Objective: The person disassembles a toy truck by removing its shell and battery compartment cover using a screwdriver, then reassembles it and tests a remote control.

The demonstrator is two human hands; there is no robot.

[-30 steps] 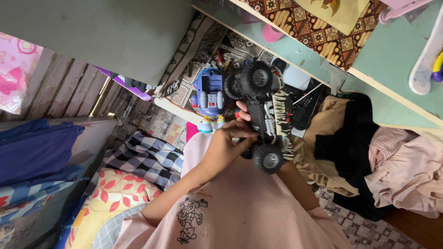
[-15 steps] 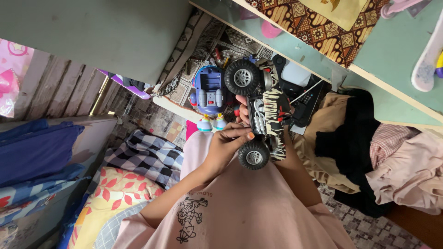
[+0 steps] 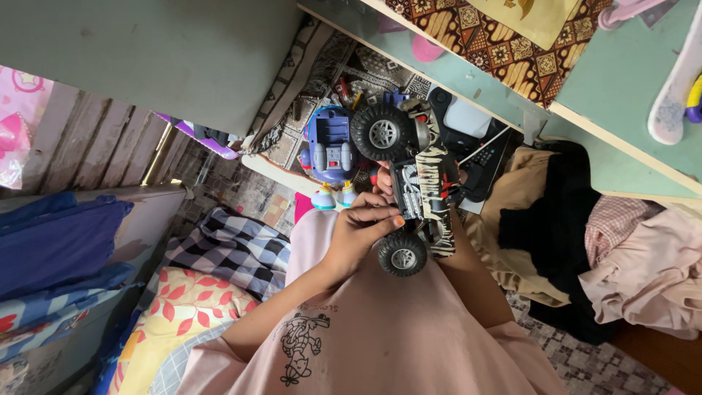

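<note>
Cluttered bedroom floor, strewn with clothes and bedding, fills the view beneath a toy monster truck (image 3: 417, 194) held up over the person's lap. Left hand (image 3: 362, 234) closes on its underside by the rear wheel, while right hand (image 3: 382, 178) grips from behind, mostly hidden. Just beyond stand a purple toy robot (image 3: 329, 150), a checked blanket (image 3: 219, 249) and piled clothes (image 3: 643, 263).

**One camera on the head, looking down**

There is just one view. It sits on the person's head and looks down, close to the hands and the toy truck (image 3: 413, 194). The picture is turned around, so the floor (image 3: 585, 362) shows at the bottom right.
</note>
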